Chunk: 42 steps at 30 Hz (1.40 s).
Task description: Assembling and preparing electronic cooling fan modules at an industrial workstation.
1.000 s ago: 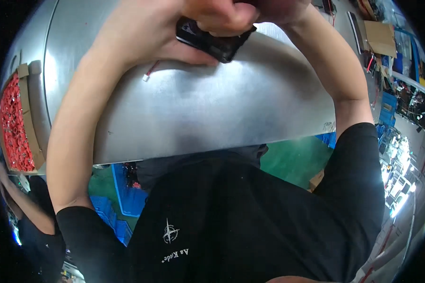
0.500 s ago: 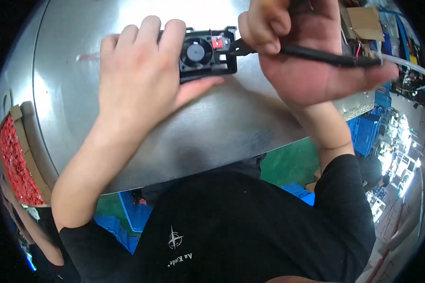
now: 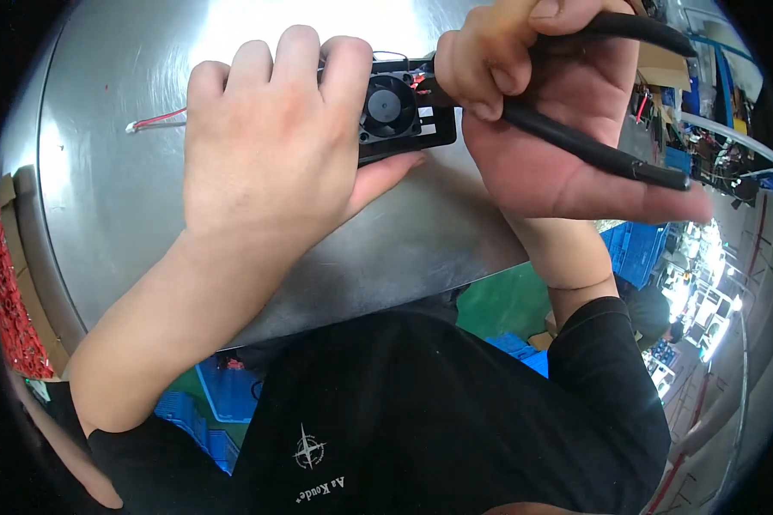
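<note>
My left hand (image 3: pixel 266 146) is wrapped over a black plastic housing (image 3: pixel 444 133) and grips it against the table. A small black fan (image 3: pixel 388 106) sits in the housing, just right of my fingers. From under the left side of my hand runs a red and white wire (image 3: pixel 165 118) ending in a small white connector (image 3: pixel 132 128). My right hand (image 3: pixel 567 146), palm turned up, holds black-handled pliers (image 3: pixel 593 153) with the handles spread. The jaws, mostly hidden by my fingers, reach the housing beside the fan, near a small red part (image 3: pixel 417 83).
The work surface is a shiny metal table (image 3: pixel 361 266). A cardboard box of red parts (image 3: pixel 21 300) stands off its left edge. Blue crates (image 3: pixel 634 253) stand to the right, a blue bin (image 3: pixel 228 390) below the near edge, and a cardboard box (image 3: pixel 664 69) at the far right.
The pliers' handles have spread apart. Their jaws have gone from the housing's right end to the red part by the fan. In view, the housing and my left hand sit slightly farther right.
</note>
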Each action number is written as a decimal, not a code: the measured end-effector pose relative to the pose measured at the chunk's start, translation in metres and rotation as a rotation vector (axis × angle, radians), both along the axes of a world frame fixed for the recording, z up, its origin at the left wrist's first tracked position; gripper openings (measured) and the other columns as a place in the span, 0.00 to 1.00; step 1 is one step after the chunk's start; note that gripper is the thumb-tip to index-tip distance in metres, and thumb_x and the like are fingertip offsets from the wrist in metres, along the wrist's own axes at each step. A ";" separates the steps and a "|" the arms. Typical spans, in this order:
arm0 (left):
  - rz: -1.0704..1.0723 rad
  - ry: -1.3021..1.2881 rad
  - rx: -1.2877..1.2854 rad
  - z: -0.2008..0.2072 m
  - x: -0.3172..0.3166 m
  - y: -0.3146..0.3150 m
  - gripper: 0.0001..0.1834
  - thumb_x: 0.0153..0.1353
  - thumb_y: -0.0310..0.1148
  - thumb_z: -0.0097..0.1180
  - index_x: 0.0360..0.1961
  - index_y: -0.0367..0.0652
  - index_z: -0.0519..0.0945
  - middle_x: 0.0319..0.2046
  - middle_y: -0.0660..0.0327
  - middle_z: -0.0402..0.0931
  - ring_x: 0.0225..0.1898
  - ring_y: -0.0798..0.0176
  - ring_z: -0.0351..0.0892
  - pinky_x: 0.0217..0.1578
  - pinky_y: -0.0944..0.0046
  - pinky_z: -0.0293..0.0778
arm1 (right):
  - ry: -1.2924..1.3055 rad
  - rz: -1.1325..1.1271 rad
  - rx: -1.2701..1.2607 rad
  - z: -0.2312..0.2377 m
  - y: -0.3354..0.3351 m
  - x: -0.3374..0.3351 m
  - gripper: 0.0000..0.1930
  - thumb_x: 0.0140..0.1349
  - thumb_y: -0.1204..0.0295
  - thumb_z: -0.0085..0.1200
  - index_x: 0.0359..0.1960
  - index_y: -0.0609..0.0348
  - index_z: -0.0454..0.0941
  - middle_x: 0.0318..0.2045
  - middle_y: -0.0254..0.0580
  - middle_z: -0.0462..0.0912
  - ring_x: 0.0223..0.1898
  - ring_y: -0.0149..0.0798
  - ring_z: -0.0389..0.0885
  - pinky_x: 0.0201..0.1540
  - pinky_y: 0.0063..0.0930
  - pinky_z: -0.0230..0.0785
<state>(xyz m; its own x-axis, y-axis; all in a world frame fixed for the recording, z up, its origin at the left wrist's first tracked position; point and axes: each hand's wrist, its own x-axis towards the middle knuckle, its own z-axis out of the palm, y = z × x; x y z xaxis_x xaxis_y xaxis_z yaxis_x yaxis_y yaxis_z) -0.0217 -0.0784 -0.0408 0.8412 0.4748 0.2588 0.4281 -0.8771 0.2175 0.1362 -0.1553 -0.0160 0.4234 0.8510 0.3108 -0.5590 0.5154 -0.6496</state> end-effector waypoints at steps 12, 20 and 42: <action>0.065 0.019 0.052 -0.001 0.006 -0.009 0.37 0.47 0.62 0.70 0.46 0.43 0.75 0.37 0.58 0.71 0.40 0.54 0.76 0.41 0.54 0.67 | -0.655 -0.125 -0.535 0.027 0.027 -0.005 0.62 0.42 0.07 0.15 0.44 0.57 0.72 0.22 0.31 0.69 0.17 0.26 0.60 0.19 0.21 0.53; -0.227 -0.022 0.095 0.007 0.006 0.027 0.42 0.47 0.65 0.69 0.51 0.42 0.76 0.40 0.55 0.73 0.44 0.47 0.76 0.46 0.51 0.69 | 0.015 -0.115 -0.111 0.026 -0.005 0.014 0.54 0.47 0.10 0.35 0.44 0.54 0.70 0.23 0.32 0.65 0.17 0.28 0.58 0.21 0.25 0.54; -0.302 0.069 -0.075 0.022 0.009 0.044 0.38 0.47 0.62 0.73 0.49 0.44 0.77 0.40 0.53 0.77 0.41 0.46 0.78 0.44 0.51 0.69 | -0.066 0.428 -0.085 0.014 0.029 0.029 0.63 0.39 0.06 0.21 0.37 0.62 0.72 0.20 0.31 0.68 0.17 0.24 0.61 0.21 0.18 0.52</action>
<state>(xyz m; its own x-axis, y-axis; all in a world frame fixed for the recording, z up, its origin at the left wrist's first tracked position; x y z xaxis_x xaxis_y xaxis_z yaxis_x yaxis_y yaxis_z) -0.0132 -0.0345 -0.0189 0.9614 0.2163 0.1700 0.1665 -0.9494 0.2662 0.1657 -0.1267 -0.0022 0.0083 0.9691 0.2465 -0.6660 0.1892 -0.7215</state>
